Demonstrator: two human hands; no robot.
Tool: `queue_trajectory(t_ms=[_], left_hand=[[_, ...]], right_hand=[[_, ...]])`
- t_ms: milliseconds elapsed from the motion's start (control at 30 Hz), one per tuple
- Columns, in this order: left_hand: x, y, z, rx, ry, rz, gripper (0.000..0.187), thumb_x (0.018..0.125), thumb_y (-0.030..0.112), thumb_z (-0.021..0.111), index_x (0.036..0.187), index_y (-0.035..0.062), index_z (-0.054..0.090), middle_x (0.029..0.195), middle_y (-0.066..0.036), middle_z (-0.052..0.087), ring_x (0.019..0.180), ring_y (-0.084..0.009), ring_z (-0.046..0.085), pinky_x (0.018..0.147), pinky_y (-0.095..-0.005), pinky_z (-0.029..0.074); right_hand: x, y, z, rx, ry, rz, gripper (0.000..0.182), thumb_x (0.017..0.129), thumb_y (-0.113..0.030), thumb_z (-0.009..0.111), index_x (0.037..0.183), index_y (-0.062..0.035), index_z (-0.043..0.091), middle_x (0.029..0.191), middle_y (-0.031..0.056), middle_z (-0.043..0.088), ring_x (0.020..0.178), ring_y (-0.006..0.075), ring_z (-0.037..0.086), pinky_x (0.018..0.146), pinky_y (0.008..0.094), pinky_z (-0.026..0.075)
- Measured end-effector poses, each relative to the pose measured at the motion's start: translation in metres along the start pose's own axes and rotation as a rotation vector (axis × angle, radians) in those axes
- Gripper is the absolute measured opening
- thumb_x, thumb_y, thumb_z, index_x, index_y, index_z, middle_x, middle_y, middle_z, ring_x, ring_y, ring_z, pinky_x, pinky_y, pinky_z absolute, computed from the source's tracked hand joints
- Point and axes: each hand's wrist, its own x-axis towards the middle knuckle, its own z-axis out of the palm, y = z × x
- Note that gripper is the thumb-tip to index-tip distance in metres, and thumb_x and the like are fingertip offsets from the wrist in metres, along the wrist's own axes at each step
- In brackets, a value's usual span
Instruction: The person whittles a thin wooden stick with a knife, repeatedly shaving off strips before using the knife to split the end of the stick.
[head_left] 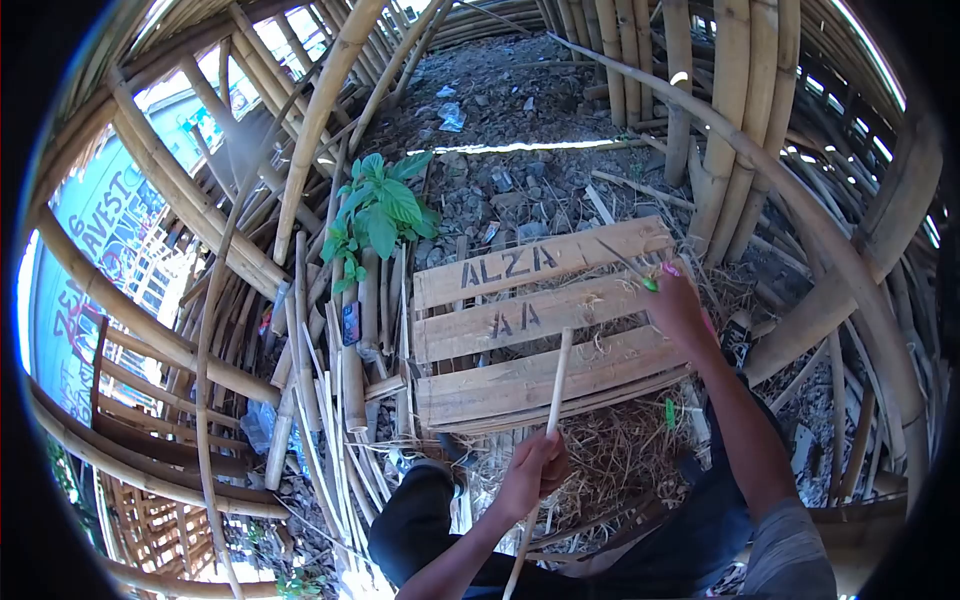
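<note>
Tan stick [558, 385], clenched in the left hand [533, 474], points forward across the slats' [620, 360] edge, clear of the right hand's [674, 303] clasped knife [624, 262].

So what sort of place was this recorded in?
Probably a makeshift bamboo shelter or work shed: bamboo poles frame it with daylight coming through the gaps, the ground is stony, and straw-like scraps lie beneath the slatted wooden board.

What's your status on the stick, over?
Left hand gripping stick. Right hand holding knife, apart from stick. Wooden slats beyond; nothing visible between blade and stick.
</note>
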Motion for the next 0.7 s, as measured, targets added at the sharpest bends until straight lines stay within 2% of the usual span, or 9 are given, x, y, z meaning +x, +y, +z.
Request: queue_trajectory(t_ms=[67,100,167,300,333,467,567,633,700], left_hand=[[0.0,0.005,-0.001,-0.062,-0.079,-0.039,0.04,0.096,0.041,0.034,0.067,0.0129,0.034,0.049,0.006,0.023,0.039,-0.0056,0.019,0.035,-0.0228,0.017],[0.001,0.008,0.0,-0.083,-0.076,-0.017,0.04,0.096,0.041,0.034,0.067,0.0129,0.034,0.049,0.006,0.023,0.039,-0.0056,0.019,0.035,-0.0228,0.017],[0.004,0.009,0.002,-0.188,-0.038,-0.068,0.04,0.095,0.041,0.035,0.068,0.0128,0.035,0.049,0.006,0.023,0.04,-0.0057,0.02,0.035,-0.0229,0.018],[0.008,0.01,-0.002,-0.357,-0.202,-0.104,0.036,0.096,0.038,0.035,0.073,0.0118,0.042,0.049,0.006,0.026,0.04,-0.0055,0.024,0.037,-0.0214,0.021],[0.007,0.012,-0.002,-0.406,-0.236,-0.099,0.033,0.097,0.035,0.037,0.074,0.0114,0.044,0.05,0.006,0.028,0.041,-0.0049,0.025,0.038,-0.0201,0.023],[0.007,0.01,-0.005,-0.486,-0.244,-0.095,0.029,0.095,0.033,0.042,0.077,0.0114,0.042,0.053,0.006,0.028,0.041,-0.0042,0.026,0.038,-0.0194,0.024],[0.006,0.013,-0.005,-0.515,-0.298,-0.116,0.023,0.095,0.029,0.044,0.082,0.0109,0.042,0.056,0.006,0.03,0.042,-0.0038,0.028,0.038,-0.0189,0.024],[0.001,0.022,0.001,-0.339,-0.197,-0.172,0.019,0.097,0.025,0.041,0.085,0.0103,0.042,0.059,0.006,0.031,0.043,-0.0031,0.026,0.039,-0.0198,0.022],[0.004,0.014,0.007,-0.128,-0.083,-0.078,0.018,0.098,0.023,0.039,0.086,0.01,0.041,0.059,0.005,0.03,0.043,-0.0033,0.025,0.039,-0.0199,0.022]], right_hand=[[-0.007,-0.008,-0.027,0.17,-0.017,0.038,0.037,0.08,-0.029,0.058,0.07,0.0055,0.057,0.061,0.0208,0.056,0.055,0.0308,0.058,0.054,0.042,0.043],[-0.012,-0.013,-0.038,0.343,-0.047,0.104,0.038,0.08,-0.03,0.059,0.068,0.0056,0.055,0.061,0.0205,0.056,0.053,0.0303,0.056,0.053,0.0415,0.041],[-0.021,-0.017,-0.042,0.3,-0.1,0.076,0.037,0.079,-0.029,0.06,0.066,0.0056,0.053,0.059,0.0194,0.054,0.051,0.0297,0.054,0.053,0.041,0.04],[-0.037,-0.027,-0.041,0.274,-0.146,-0.069,0.037,0.078,-0.026,0.062,0.063,0.0058,0.05,0.051,0.0166,0.048,0.046,0.0246,0.046,0.05,0.0396,0.036],[-0.041,-0.039,-0.048,0.297,-0.154,-0.076,0.039,0.08,-0.026,0.062,0.06,0.0055,0.047,0.046,0.0104,0.04,0.044,0.0168,0.036,0.047,0.0377,0.031],[-0.047,-0.042,-0.028,0.583,-0.298,0.007,0.042,0.083,-0.026,0.06,0.056,0.0017,0.043,0.047,0.0006,0.031,0.047,0.0088,0.028,0.045,0.0339,0.024],[-0.064,-0.06,-0.029,0.575,-0.338,-0.125,0.043,0.084,-0.028,0.06,0.056,-0.0001,0.043,0.047,0.0003,0.03,0.048,0.0082,0.026,0.044,0.0334,0.023],[-0.08,-0.07,-0.029,0.555,-0.391,-0.142,0.036,0.081,-0.026,0.062,0.058,-0.0007,0.05,0.045,0.0054,0.038,0.042,0.0135,0.037,0.044,0.0359,0.03],[-0.095,-0.084,-0.03,0.353,-0.35,-0.476,0.023,0.076,-0.021,0.063,0.063,-0.0026,0.058,0.049,0.0138,0.05,0.045,0.0273,0.053,0.049,0.0401,0.039]])
